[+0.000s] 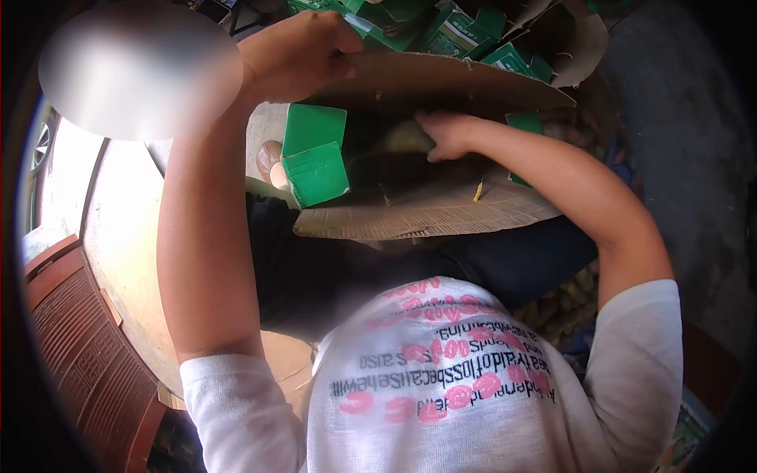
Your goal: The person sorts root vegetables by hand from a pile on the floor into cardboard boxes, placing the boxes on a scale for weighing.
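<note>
An open cardboard box (441, 218) with green end flaps (315, 175) stands in front of my lap. My left hand (319, 51) is closed at the left end of the box's raised far flap (465, 79), its fingers curled at the edge. Inside the box reaches my right hand (448, 135), thumb and fingers apart. Just beyond its fingertips lies a pale yellowish, rounded thing (406, 136) in deep shadow; its kind cannot be made out.
Several green printed cartons (465, 31) are heaped behind the box. A brown rounded object (270, 158) sits left of the green flaps. Many small rounded brownish things (564, 303) lie at the right by my leg. A carved reddish-brown wooden panel (87, 347) stands at lower left.
</note>
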The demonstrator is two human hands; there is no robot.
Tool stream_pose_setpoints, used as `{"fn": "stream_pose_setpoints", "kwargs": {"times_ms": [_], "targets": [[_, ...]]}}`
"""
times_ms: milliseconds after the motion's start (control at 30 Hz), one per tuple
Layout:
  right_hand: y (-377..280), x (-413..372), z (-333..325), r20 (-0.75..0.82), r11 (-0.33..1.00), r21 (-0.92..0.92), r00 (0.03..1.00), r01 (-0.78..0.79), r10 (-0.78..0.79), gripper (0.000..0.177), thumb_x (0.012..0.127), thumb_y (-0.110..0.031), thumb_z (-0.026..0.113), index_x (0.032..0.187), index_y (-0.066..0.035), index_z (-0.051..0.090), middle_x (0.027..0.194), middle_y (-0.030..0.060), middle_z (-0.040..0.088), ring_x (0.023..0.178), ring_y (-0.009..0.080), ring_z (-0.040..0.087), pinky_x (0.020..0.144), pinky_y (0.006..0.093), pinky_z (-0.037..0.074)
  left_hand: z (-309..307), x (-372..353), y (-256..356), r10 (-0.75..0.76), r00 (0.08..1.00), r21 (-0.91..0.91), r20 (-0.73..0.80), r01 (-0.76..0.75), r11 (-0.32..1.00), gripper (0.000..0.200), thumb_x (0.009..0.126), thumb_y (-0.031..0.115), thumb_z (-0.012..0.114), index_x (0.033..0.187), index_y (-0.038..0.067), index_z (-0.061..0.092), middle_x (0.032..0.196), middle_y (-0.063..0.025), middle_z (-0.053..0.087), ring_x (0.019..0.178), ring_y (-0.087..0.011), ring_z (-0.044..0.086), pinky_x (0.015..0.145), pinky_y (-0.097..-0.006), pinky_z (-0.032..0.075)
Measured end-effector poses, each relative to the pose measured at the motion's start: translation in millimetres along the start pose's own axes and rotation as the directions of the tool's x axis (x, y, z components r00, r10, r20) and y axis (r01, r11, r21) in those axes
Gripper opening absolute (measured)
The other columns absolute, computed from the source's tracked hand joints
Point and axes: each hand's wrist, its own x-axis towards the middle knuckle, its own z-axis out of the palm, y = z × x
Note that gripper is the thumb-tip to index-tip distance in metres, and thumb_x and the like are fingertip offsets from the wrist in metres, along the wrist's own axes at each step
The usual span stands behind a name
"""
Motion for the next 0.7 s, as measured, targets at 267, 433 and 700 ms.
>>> {"fn": "stream_pose_setpoints", "kwargs": {"times_ms": [267,433,700], "targets": [[0,-21,-13,-0.055,0.997,-0.034,0.995,0.076,-0.077,0.049,0.081,-0.018,0.06,0.125,-0.004,0.045,0.115,0.0204,0.056,0.108,0.0359,0.053,0.092,0.0417,0.043,3,-1,-4,0.064,0.997,-0.059,-0.04,-0.066,0.996,0.018,0.081,0.012,0.061,0.092,-0.002,0.06,0.07,-0.017,0.054,0.065,-0.0252,0.053,0.062,-0.0342,0.042],[13,-126,-45,-0.519,0.839,0.273,0.806,0.471,-0.284,0.04,0.083,-0.018,0.06,0.119,-0.003,0.051,0.106,0.018,0.061,0.098,0.0276,0.061,0.084,0.0356,0.049,5,-1,-3,0.034,0.999,-0.119,-0.034,-0.037,0.992,0.017,0.081,0.009,0.062,0.093,-0.002,0.06,0.071,-0.0152,0.056,0.066,-0.02,0.054,0.062,-0.0328,0.042],[103,-305,15,-0.847,0.755,0.531,0.203,0.385,0.491,0.032,0.09,-0.009,0.054,0.119,0.003,0.051,0.107,0.0124,0.061,0.099,0.0171,0.059,0.089,0.029,0.044,2,-2,-4,-0.059,0.997,-0.162,0.054,0.067,0.985,0.025,0.085,0.007,0.058,0.108,-0.003,0.06,0.086,-0.0087,0.064,0.082,-0.0114,0.055,0.077,-0.0279,0.044]]}}
